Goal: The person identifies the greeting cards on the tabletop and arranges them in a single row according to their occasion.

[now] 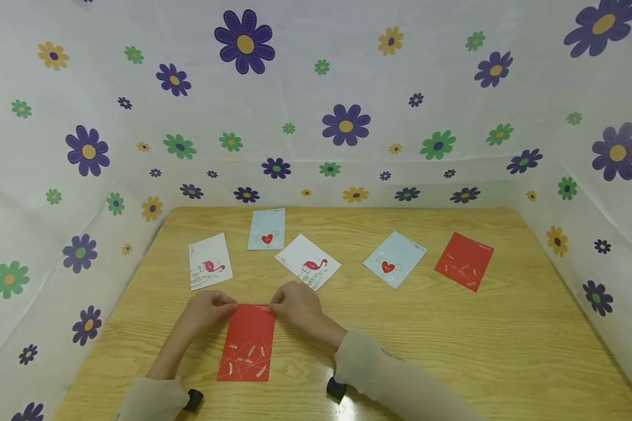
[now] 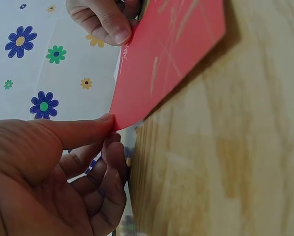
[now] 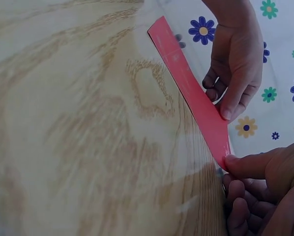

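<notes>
A red card (image 1: 246, 345) with pale feather prints lies at the front left of the table, its far edge lifted. My left hand (image 1: 208, 310) pinches the far left corner between thumb and fingers. At the far right corner, my right hand (image 1: 296, 305) pinches it the same way. In the left wrist view the red card (image 2: 166, 54) bends up from the wood toward the left hand (image 2: 63, 167). The right wrist view has the card (image 3: 191, 93) nearly edge-on, with the right hand's thumb (image 3: 250, 164) on its corner.
Beyond the hands lie two flamingo cards (image 1: 210, 261) (image 1: 308, 262), two pale blue heart cards (image 1: 266, 229) (image 1: 395, 259) and another red card (image 1: 464, 261) at the right. Flower-printed cloth (image 1: 295, 88) surrounds the wooden table (image 1: 426, 351) at the back and sides.
</notes>
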`<state>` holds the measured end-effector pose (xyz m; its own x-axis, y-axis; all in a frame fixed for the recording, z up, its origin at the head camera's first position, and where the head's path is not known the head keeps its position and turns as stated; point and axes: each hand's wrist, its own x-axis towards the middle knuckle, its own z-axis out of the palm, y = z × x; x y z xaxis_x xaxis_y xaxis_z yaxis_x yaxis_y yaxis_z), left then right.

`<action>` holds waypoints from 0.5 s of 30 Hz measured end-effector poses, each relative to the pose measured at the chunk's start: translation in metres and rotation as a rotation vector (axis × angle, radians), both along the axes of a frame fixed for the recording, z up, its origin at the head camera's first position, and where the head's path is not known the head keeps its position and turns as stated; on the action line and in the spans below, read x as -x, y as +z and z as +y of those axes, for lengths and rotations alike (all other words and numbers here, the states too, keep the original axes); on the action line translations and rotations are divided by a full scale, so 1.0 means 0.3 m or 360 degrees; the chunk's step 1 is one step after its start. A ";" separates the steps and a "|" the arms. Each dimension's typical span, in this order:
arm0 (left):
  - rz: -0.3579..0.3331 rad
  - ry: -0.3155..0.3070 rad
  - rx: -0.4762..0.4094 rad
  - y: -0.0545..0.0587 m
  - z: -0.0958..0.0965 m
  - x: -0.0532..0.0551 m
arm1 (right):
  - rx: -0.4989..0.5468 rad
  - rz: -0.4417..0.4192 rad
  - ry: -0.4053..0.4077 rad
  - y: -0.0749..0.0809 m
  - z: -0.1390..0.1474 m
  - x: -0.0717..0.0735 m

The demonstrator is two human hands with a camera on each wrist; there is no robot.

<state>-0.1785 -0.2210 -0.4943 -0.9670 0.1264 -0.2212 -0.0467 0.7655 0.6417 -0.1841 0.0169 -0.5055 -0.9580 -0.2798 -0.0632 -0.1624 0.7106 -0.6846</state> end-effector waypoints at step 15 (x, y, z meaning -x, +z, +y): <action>0.0054 0.0051 0.0058 -0.017 0.015 -0.008 | -0.0049 0.0095 0.0032 0.004 -0.004 -0.011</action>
